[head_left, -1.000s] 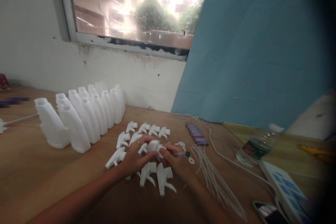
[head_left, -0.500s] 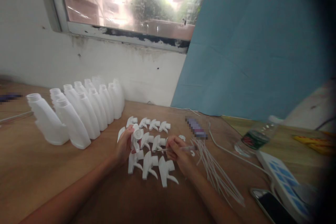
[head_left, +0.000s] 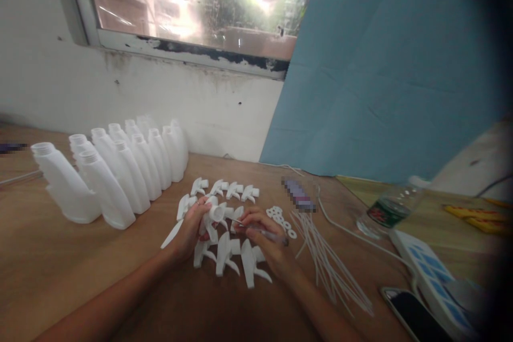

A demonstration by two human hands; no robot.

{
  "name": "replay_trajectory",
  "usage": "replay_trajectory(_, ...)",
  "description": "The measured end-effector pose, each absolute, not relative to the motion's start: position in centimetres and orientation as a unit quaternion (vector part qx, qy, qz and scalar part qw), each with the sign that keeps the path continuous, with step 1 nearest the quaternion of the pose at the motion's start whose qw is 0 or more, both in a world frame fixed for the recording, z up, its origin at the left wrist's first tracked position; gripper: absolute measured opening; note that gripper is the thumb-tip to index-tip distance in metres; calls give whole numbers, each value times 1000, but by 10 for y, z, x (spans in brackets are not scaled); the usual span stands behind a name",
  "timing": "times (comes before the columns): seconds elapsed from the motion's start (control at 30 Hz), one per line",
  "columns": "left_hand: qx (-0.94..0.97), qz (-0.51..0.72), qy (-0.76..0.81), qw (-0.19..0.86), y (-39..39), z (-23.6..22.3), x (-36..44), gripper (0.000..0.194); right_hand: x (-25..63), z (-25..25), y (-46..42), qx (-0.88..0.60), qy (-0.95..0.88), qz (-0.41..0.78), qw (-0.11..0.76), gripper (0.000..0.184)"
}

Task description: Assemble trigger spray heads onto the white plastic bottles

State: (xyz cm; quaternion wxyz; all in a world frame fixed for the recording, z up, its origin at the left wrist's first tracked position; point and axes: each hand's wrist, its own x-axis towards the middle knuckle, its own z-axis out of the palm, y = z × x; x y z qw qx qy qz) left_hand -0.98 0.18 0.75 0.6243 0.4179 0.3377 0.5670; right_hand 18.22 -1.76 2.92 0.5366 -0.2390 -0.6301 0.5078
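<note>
My left hand [head_left: 189, 232] is closed around a white trigger sprayer head [head_left: 216, 214], its round collar facing right. In my right hand [head_left: 262, 228] is a slim screwdriver-like tool [head_left: 276, 236] with a translucent handle. Its thin metal shaft points left, with the tip close to the collar; whether it touches cannot be made out. Around and below the hands lie several more white sprayer heads [head_left: 227, 254] in rough rows, partly covered by my fingers. Small white ring washers [head_left: 281, 220] are grouped just right of my right hand.
White open-necked bottles [head_left: 134, 181] stand in rows at the left. Thin white tubes [head_left: 332, 272] fan out on the right, near a blurred purple item [head_left: 298, 194]. Farther right are a clear water bottle [head_left: 387, 211], a power strip [head_left: 430, 278] and a phone [head_left: 412, 312].
My right hand has moved left, bringing the tool's tip up to the sprayer head's collar. The ring washers it partly covered now show. The held sprayer head has shifted slightly right.
</note>
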Motion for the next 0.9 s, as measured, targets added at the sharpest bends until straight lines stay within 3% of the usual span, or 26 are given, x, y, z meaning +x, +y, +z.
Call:
replay_trajectory(0.2,433,558,311,636,2,6,-7,33,183,25,-23,-309,-777,232,497,16)
replay_trajectory(0.43,454,553,324,618,6,-1,-4,41,185,11,-19,-214,-853,18,476,38)
replay_trajectory(0.7,532,534,362,549,-11,3,-6,43,183,0,-18,-245,-841,19,483,28)
replay_trajectory(0.9,528,524,372,555,-10,3,-7,41,179,3,-23,-291,-788,184,511,15)
